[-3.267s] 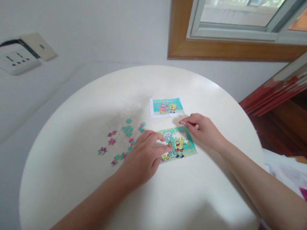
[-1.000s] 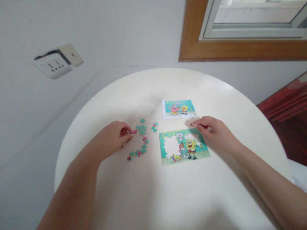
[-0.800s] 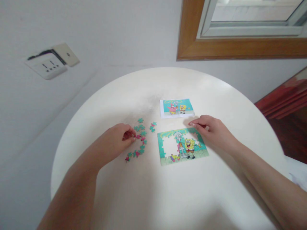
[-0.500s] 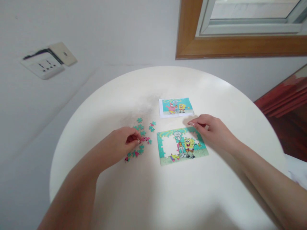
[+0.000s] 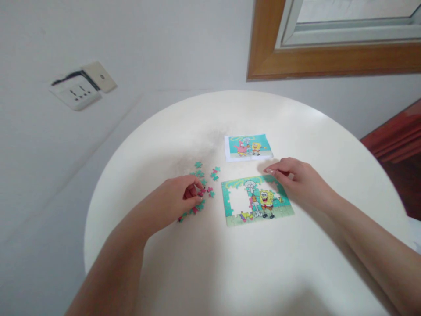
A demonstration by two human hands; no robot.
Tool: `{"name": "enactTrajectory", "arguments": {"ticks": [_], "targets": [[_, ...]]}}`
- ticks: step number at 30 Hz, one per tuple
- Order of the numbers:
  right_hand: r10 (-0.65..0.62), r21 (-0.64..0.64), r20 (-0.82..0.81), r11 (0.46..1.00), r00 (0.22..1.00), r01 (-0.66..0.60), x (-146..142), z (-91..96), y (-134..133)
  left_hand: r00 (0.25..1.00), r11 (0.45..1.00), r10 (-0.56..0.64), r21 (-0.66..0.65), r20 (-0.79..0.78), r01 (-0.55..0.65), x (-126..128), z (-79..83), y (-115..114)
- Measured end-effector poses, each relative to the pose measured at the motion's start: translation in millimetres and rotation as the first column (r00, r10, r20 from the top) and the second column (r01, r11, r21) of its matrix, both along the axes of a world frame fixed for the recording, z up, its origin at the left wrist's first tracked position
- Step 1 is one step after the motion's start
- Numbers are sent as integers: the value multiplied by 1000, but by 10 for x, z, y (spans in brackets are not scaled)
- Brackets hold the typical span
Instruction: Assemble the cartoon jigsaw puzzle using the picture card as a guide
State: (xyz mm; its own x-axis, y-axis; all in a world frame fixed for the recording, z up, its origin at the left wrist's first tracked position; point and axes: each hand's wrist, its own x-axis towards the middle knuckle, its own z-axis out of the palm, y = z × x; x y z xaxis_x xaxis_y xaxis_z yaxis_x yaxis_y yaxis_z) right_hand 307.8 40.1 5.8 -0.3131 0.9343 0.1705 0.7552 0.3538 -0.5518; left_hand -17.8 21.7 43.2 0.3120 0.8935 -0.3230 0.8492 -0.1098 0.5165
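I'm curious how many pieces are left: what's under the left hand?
Pink and teal puzzle pieces peek out around the left hand; anything directly beneath it is covered, so I can't tell.

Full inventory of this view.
SpongeBob jigsaw: 1, multicoloured, partly assembled, right of centre
Loose jigsaw pieces: count unclear, some hidden, teal and pink, left of jigsaw
Reference picture: 1, mostly teal, beyond jigsaw
Round table: 1, white, centre
Wall socket: 1, white, upper left
Wall plate: 1, beige, beside socket
Window: 1, white, wood-framed, upper right
Curtain: 1, red, right edge
Floor: 1, dark, right edge
Wall: count unclear, pale, behind table
Forearms: 2, bare, lower frame
Left hand: 1, bare, at pink pieces
Right hand: 1, bare, by jigsaw's far edge
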Motion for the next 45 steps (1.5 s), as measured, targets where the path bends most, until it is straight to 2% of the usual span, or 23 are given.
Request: {"name": "enactTrajectory", "arguments": {"ticks": [6, 13, 17, 20, 30, 35, 40, 42, 45], "targets": [[-4, 4, -6, 1000, 1000, 4, -1, 5, -6, 997, 997, 56, 47, -59, -53, -41, 50, -5], [-19, -12, -10, 1000, 1000, 19, 11, -22, -8, 998, 1000, 0, 8, -56, 0, -279, 13, 7], [-15, -16, 8, 1000, 1000, 15, 10, -12, -8, 998, 996, -32, -85, -51, 28, -366, 18, -14], [-20, -25, 14, 999, 1000, 21, 8, -8, -9, 998, 991, -38, -132, -49, 31, -377, 35, -40], [-46, -57, -35, 997, 998, 44, 26, -97, -3, 993, 989, -75, -136, -86, 63, -301, 37, -75], [-57, -59, -24, 997, 998, 55, 14, -48, -13, 996, 994, -67, -89, -65, 61, -212, 63, -77], [-69, -41, -22, 997, 997, 68, 17, -13, -26, 995, 996, -60, 66, -75, 65, -186, 90, -53], [-66, -32, -19, 997, 998, 66, 21, -12, -26, 993, 990, -95, 102, -64, 101, -182, 115, -51], [-62, -25, -15, 998, 998, 61, 22, -4, -26, 979, 979, -189, 61, -71, 194, -163, 134, -73]]}}
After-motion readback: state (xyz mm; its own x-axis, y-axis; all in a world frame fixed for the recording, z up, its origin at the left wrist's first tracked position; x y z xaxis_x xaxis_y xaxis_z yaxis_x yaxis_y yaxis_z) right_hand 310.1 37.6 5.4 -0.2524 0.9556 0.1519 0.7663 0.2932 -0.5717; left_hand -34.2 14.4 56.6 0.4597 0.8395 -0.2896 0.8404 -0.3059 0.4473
